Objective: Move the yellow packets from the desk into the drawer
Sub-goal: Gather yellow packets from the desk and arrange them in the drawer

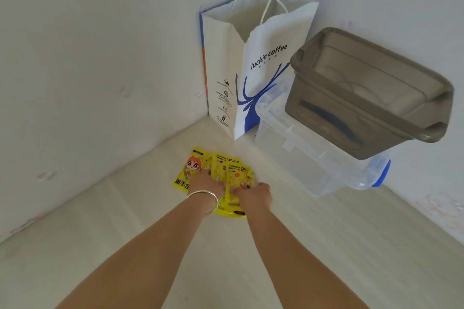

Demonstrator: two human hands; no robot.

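Left hand (209,181): resting on the overlapping yellow packets (221,170), fingers bent down onto them; a silver bangle (204,195) sits at the wrist. Whether the fingers actually pinch a packet or only press on it cannot be told from this view. Right hand (253,194): just right of the left hand, fingers curled onto the near-right packets; a real grip cannot be confirmed here either.

Packets: a fanned pile of several hand-warmer sachets lying flat on the pale wooden desk (125,233), toward the far corner where two white walls meet. Leftmost packet shows a red-haired cartoon figure.

Farther off, in the corner, a white and blue "luckin coffee" paper bag (251,70) stands upright. Right of it, a grey translucent plastic bin (364,93) is stacked on a clear plastic storage box (313,158) with a blue latch (383,173).
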